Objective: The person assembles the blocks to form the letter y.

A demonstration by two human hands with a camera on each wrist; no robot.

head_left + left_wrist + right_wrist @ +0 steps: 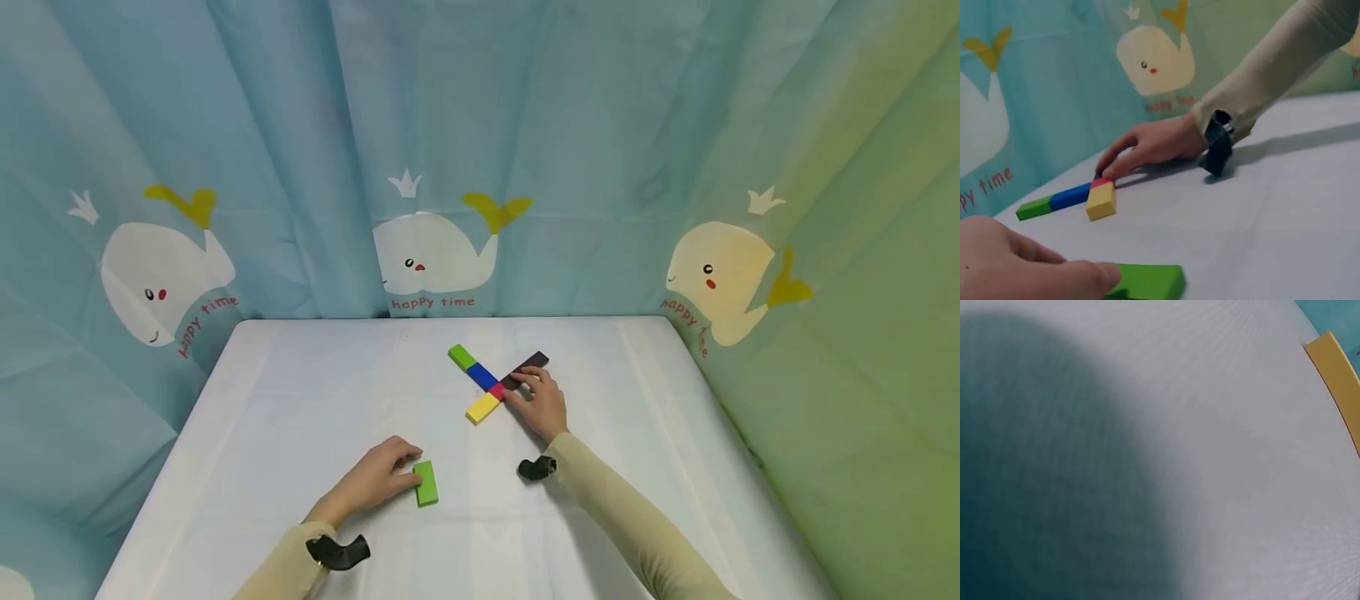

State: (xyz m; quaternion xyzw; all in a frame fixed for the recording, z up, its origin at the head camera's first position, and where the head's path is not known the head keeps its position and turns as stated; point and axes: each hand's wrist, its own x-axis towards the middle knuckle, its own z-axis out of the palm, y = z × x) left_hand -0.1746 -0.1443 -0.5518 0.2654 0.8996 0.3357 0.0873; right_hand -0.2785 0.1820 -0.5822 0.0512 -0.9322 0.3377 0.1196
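Note:
On the white table, small blocks form a cross: a green block [461, 357], a blue block [482, 377], a red block [497, 391], a yellow block [481, 409] and a dark strip [536, 359]. My right hand [542, 407] pinches the dark strip near the red block, with the thumb close to the red one. Nearer me lies a separate green block [426, 485]. My left hand [375, 475] is beside it, thumb tip at its left edge and fingers loosely bent, apart from it.
A curtain [585, 150] with whale prints stands behind and beside the white table [315, 392]. Black straps [337, 552] hang at both wrists. In the right wrist view, a blurred dark shape [1041, 475] covers the left side, and a yellow block [1337, 378] shows at the right edge.

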